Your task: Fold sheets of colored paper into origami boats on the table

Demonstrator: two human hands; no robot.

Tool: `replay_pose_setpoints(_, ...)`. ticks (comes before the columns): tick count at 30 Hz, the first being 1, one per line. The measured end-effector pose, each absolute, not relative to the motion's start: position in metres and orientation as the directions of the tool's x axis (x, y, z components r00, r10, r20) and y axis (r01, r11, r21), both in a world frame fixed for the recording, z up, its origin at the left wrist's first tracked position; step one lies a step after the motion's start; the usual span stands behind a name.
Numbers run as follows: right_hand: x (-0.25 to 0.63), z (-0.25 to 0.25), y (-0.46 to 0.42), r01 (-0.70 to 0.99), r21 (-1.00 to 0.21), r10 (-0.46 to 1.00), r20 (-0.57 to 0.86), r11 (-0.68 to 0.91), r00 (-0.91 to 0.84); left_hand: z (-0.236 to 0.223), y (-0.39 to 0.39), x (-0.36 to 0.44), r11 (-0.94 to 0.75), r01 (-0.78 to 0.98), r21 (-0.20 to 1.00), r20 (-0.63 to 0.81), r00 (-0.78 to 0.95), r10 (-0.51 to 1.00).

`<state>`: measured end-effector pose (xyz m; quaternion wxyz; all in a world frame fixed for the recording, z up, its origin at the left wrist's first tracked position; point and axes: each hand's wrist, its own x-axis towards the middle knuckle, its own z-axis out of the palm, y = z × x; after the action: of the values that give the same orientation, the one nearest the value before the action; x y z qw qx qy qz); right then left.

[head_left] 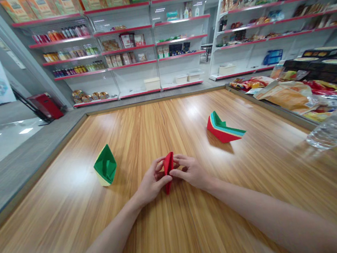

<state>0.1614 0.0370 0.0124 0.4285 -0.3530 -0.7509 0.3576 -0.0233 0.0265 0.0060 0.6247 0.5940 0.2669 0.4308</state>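
Both my hands meet at the middle of the wooden table point(75, 225) and pinch a folded red paper piece point(168, 168) held upright between them. My left hand point(152, 184) grips its left side with closed fingers. From the right, my right hand point(191, 171) holds the other side with thumb and fingers closed. A folded green paper boat point(105, 165) with a pale underside stands to the left of my hands. Farther away to the right sits a nested stack of folded paper boats point(223, 127), red outermost, with green and blue layers inside.
Snack packets point(287, 94) and dark trays point(326, 61) are piled beyond the table's right edge. A clear plastic bottle point(336, 129) lies at the right edge. Store shelves point(131, 47) with goods line the back. A red bin point(47, 105) stands on the floor at left.
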Motion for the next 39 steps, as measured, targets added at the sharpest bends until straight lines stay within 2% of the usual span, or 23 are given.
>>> replay_pose_setpoints(8,0.162,0.008,0.039,0.207,-0.822,0.819,0.433,0.530,-0.377,0.005,0.026,-0.029,-0.137,-0.228,0.964,0.236,0.494,0.837)
replay_pose_setpoints(13,0.160,0.004,0.036,0.137,-0.804,0.789,0.511,0.579,-0.340,0.000,0.022,-0.029,-0.364,-0.127,0.923,0.383,0.404,0.831)
replay_pose_setpoints(16,0.158,0.001,0.035,0.062,-0.827,0.794,0.512,0.559,-0.328,-0.003,0.022,-0.029,-0.473,-0.072,0.878,0.464,0.374,0.803)
replay_pose_setpoints(21,0.157,-0.002,0.036,-0.019,-0.870,0.821,0.472,0.493,-0.321,-0.004,0.023,-0.033,-0.550,-0.035,0.834,0.528,0.338,0.779)
replay_pose_setpoints(30,0.157,-0.002,0.035,-0.028,-0.933,0.903,0.353,0.358,-0.245,-0.001,0.030,-0.042,-0.526,0.020,0.850,0.511,0.206,0.835)
replay_pose_setpoints(35,0.157,-0.001,0.038,-0.059,-0.985,0.899,0.169,0.159,-0.405,-0.002,0.031,-0.043,-0.581,0.126,0.804,0.554,0.196,0.809)
replay_pose_setpoints(39,0.156,-0.003,0.039,-0.104,-0.992,0.841,0.118,0.074,-0.528,-0.004,0.034,-0.044,-0.650,0.300,0.698,0.613,0.220,0.759)
